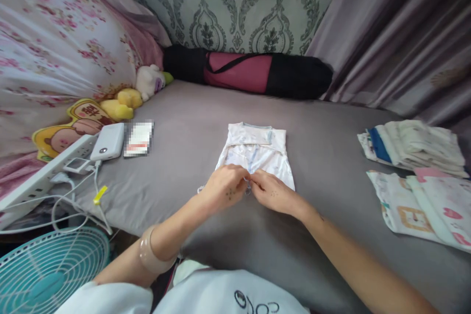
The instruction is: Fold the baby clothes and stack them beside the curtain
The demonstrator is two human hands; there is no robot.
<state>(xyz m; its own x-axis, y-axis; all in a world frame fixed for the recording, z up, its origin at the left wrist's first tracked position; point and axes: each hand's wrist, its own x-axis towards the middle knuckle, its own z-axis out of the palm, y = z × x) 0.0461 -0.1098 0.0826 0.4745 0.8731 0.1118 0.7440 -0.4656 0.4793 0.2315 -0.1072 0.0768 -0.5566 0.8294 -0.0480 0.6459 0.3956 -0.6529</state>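
Note:
A small white baby garment point(253, 154) with faint prints and pale blue trim lies spread on the grey bed sheet, its upper part folded over. At its lower edge my left hand point(228, 184) and my right hand point(270, 189) meet, fingertips almost touching. Both are closed in a pinch on thin white tie strings point(248, 189), and a small loop shows between them. Another bit of string point(200, 189) sticks out to the left of my left hand. My hands hide the garment's lower middle.
Folded baby clothes point(415, 144) and folded printed cloths point(419, 206) lie at the right. On the left are a power strip point(44, 176), a white power bank point(108, 141), cables, plush toys point(127, 100) and a turquoise fan point(51, 274). A long black-and-maroon bag point(239, 72) lies along the wall.

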